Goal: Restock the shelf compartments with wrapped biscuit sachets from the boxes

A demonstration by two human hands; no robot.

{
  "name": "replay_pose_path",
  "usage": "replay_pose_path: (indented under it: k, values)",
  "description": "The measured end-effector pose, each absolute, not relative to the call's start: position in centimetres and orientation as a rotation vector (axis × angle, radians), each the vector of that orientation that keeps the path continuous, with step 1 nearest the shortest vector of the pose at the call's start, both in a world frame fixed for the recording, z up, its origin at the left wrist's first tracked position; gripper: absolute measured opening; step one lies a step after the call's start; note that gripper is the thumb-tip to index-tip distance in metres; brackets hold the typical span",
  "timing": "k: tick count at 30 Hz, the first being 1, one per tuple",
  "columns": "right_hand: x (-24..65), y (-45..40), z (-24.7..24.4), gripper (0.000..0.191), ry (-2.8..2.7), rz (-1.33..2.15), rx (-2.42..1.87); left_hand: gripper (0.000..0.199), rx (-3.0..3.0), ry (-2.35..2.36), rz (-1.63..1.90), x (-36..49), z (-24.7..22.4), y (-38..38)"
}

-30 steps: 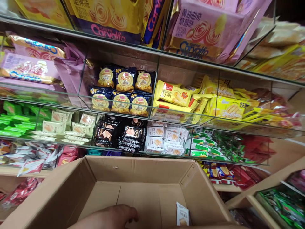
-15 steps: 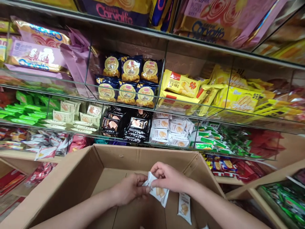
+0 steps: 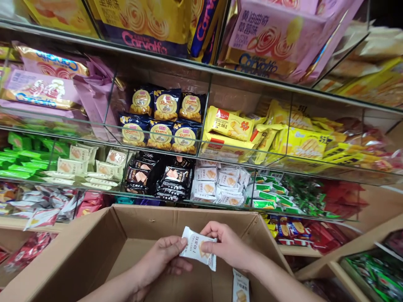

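Note:
A small white snack packet [image 3: 195, 251], printed with a tan biscuit-like picture, is held over the cardboard box [image 3: 189, 212]. My left hand [image 3: 165, 255] pinches its left end between thumb and fingers. The thumb of my right hand [image 3: 225, 244] presses on the packet's right part, with the fingers behind it. Inside the box, below my right wrist, lies a similar white packet [image 3: 240, 288], cut off by the frame's lower edge. On the shelf just beyond the box are stacked white packets [image 3: 205, 187] of matching look.
Glass-fronted shelves rise behind the box. They hold black packets [image 3: 174, 180], navy cookie bags [image 3: 163, 136], yellow packets [image 3: 228, 123] and green-white packets [image 3: 267, 193]. Large pink cookie packs [image 3: 40, 86] sit at left. A bin of green-wrapped items [image 3: 374, 268] stands at lower right.
The packet in my hands has turned from hanging tilted to lying more level, its printed face showing more. The shelves and box sit lower in view as the camera has tipped up.

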State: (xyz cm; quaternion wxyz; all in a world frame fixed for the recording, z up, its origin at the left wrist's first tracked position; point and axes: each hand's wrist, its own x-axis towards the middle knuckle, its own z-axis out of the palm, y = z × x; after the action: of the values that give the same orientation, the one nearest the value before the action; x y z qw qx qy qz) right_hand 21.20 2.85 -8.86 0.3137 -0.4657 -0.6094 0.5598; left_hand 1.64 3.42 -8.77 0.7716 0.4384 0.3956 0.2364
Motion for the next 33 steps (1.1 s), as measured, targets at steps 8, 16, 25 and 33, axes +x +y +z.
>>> replay_pose_path:
  k: [8,16,25,33]
  values:
    - [21.4,2.8,-7.9,0.027,-1.475,1.434,-1.165,0.033,1.069,0.851,0.59,2.0,-8.6,3.8]
    - [21.2,3.1,-7.7,0.031,-1.333,1.33,-1.122,0.033,1.007,0.865,0.66,1.7,-8.3,3.8]
    - [28.0,8.4,-5.6,0.021,-1.278,0.335,-1.308,0.028,0.95,0.878,0.696,1.4,-8.7,4.2]
    - [28.4,11.3,-5.2,0.014,-1.593,-0.156,-1.503,0.033,1.008,0.876,0.604,1.5,-9.6,3.9]
